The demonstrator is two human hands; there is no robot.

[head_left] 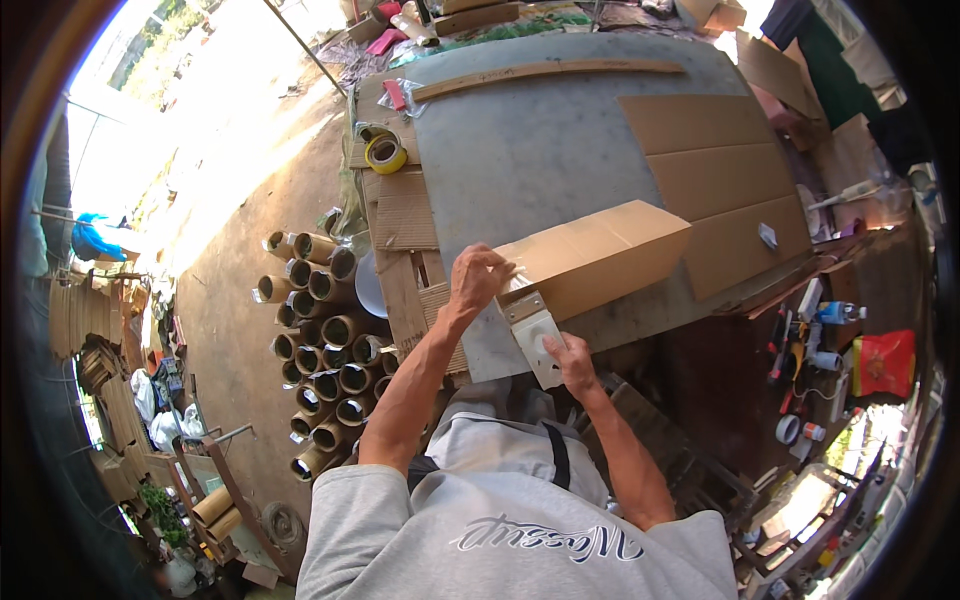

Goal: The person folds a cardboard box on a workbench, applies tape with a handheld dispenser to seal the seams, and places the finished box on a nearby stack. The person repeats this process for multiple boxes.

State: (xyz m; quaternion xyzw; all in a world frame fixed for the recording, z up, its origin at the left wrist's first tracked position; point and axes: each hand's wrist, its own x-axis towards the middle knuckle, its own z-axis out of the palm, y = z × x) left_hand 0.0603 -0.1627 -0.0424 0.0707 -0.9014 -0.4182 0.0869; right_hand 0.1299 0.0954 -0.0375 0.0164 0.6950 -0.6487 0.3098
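A long cardboard box (600, 255) lies at an angle on the grey tabletop (520, 140) in front of me. My left hand (475, 275) is closed at the box's near left end, with fingertips on a shiny strip there that looks like clear tape. My right hand (572, 365) grips a white tape dispenser (538, 345) with a metal bar at its top, held against that same end of the box.
Cardboard sheets (720, 160) and a wooden strip (550, 70) lie on the table. A yellow tape roll (385, 153) sits at its left. Several cardboard tubes (330, 330) stand bundled left of me. Bottles (835, 312), tools and a red bag (880, 365) are at right.
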